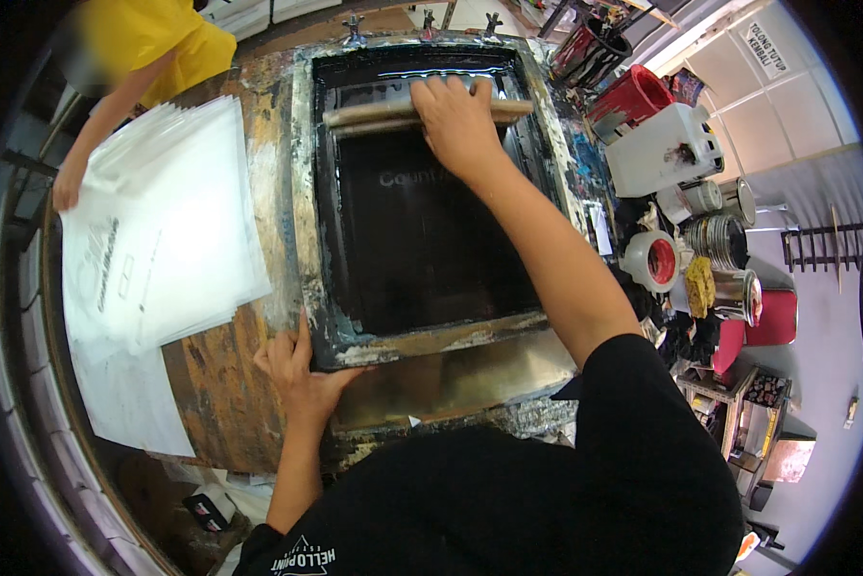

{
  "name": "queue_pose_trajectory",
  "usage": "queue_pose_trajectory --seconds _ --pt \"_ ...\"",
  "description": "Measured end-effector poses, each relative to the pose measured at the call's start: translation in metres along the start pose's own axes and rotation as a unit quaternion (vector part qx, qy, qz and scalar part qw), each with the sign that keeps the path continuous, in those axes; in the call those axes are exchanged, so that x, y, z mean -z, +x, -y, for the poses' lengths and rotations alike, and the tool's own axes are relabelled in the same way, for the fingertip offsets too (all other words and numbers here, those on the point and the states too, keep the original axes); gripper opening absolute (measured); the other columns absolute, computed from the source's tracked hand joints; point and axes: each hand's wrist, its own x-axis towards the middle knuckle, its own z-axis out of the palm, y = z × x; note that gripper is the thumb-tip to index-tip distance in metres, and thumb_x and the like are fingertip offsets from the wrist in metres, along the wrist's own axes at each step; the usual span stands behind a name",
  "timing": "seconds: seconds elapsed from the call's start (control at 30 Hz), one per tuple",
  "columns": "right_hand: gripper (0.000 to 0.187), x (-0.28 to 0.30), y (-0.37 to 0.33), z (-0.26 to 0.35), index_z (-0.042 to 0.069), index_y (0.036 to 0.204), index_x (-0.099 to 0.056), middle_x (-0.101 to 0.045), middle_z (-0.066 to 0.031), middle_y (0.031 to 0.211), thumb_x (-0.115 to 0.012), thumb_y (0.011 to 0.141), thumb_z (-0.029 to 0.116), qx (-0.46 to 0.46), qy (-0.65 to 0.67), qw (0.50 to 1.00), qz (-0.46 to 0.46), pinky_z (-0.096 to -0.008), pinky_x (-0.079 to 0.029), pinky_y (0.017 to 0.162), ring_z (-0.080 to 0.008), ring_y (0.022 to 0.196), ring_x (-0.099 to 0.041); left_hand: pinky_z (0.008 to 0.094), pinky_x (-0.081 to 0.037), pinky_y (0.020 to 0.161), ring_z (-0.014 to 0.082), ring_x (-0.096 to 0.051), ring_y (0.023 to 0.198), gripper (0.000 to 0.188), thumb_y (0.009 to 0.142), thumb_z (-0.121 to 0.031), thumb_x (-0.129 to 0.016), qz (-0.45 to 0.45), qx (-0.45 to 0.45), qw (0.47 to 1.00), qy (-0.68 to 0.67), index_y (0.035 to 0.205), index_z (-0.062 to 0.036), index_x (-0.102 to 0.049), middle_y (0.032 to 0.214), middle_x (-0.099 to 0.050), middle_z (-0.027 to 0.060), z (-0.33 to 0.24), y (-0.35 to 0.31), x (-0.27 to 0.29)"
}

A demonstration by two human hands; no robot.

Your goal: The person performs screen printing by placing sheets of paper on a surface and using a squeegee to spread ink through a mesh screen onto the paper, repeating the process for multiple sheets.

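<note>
A screen printing frame [303,192] with black ink over its mesh lies on the table. My right hand [455,120] grips a squeegee [374,115] with a wooden handle, which spans the far part of the mesh. Wet ink gleams beyond the blade. Faint lettering shows in the mesh on the near side of it. My left hand [302,370] holds the frame's near left corner, thumb along the near edge and a finger up the left side. The squeegee's blade is mostly hidden under its handle.
A stack of printed white sheets [177,221] lies to the left, where another person's hand [70,182] touches its edge. Clamps [427,24] stand behind the frame. On the right are a red bucket [633,96], a white jerrycan [662,152], a tub [650,259] and a yellow sponge [699,286].
</note>
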Motion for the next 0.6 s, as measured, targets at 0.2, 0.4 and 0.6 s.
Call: queue_pose_trajectory --seconds 0.2,0.4,0.6 --pt "0.019 0.077 -0.094 0.048 0.014 0.109 -0.058 -0.06 -0.0032 0.101 -0.061 0.091 0.01 -0.001 0.039 0.997 0.066 -0.0557 -0.039 0.095 -0.0248 0.103 -0.06 0.0455 -0.032 0.1 0.0302 -0.052 0.102 0.114 0.049 -0.061 -0.096 -0.008 0.036 0.999 -0.037 0.144 -0.0061 -0.064 0.101 -0.057 0.0092 -0.005 -0.006 0.001" --pt "0.02 0.148 -0.17 0.088 0.014 0.108 -0.057 -0.058 -0.0032 0.097 -0.062 0.089 0.009 -0.014 0.052 0.991 0.12 -0.053 -0.038 0.094 -0.0249 0.098 -0.059 0.047 -0.034 0.103 0.03 -0.057 0.113 0.112 0.05 -0.059 -0.098 -0.008 0.056 0.995 -0.077 0.141 -0.003 -0.065 0.113 -0.066 0.0122 -0.004 -0.008 0.0" --pt "0.029 0.163 -0.157 0.07 0.012 0.114 -0.058 -0.059 -0.0052 0.103 -0.07 0.088 0.018 -0.011 0.063 0.988 0.138 -0.0544 -0.038 0.094 -0.0273 0.103 -0.058 0.0417 -0.043 0.098 0.0241 -0.062 0.108 0.11 0.052 -0.054 -0.101 -0.038 0.054 0.99 -0.122 0.142 -0.0013 -0.064 0.122 -0.067 0.0116 -0.011 -0.001 0.011"
